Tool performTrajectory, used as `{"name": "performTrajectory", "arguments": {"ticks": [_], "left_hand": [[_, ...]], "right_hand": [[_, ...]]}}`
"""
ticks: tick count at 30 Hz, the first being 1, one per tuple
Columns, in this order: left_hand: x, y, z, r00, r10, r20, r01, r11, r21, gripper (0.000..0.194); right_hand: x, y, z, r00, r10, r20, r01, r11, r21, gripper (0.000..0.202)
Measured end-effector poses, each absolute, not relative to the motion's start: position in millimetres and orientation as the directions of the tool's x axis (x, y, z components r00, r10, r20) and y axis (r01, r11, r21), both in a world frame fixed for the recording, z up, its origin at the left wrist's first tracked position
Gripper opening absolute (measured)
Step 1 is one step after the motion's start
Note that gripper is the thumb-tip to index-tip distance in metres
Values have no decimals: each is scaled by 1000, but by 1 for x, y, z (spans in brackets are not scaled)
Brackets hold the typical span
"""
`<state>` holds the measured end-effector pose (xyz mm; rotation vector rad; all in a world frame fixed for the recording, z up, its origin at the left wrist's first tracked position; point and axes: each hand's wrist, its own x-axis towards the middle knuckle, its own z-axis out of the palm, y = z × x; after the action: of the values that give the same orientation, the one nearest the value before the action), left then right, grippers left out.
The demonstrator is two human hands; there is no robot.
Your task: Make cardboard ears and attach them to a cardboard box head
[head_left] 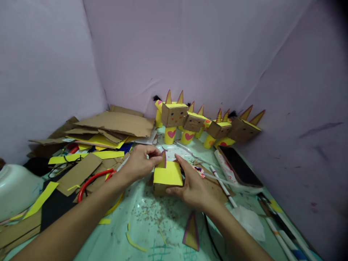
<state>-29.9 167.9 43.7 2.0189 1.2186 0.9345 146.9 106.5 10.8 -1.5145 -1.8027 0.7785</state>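
Note:
A small cardboard box with a yellow paper top stands at the middle of the table. My left hand pinches a cardboard triangle with purple edges, upright at the back left of the box's top. My right hand is closed round the box's right side, thumb at the front and a finger at the back corner. A second triangle with purple edges lies on the table, nearer to me and right of the box.
Horned cardboard figures stand along the back wall. Cardboard sheets are piled at the back left, red-handled scissors nearer. A phone lies on a tray at the right, with markers below. Scraps litter the green tablecloth.

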Motion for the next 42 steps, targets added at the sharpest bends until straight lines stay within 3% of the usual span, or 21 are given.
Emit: {"name": "performTrajectory", "arguments": {"ticks": [20,31,42], "left_hand": [[-42,166,63,279,889,364,576,-458,677,15],[-45,169,57,425,864,269,620,-494,609,13],[-40,167,48,422,847,324,577,-527,624,13]], "right_hand": [[147,108,6,-117,984,134,572,177,-801,100],[148,109,3,-105,983,149,571,182,-800,99],[147,108,5,-107,985,138,617,175,-767,100]]}}
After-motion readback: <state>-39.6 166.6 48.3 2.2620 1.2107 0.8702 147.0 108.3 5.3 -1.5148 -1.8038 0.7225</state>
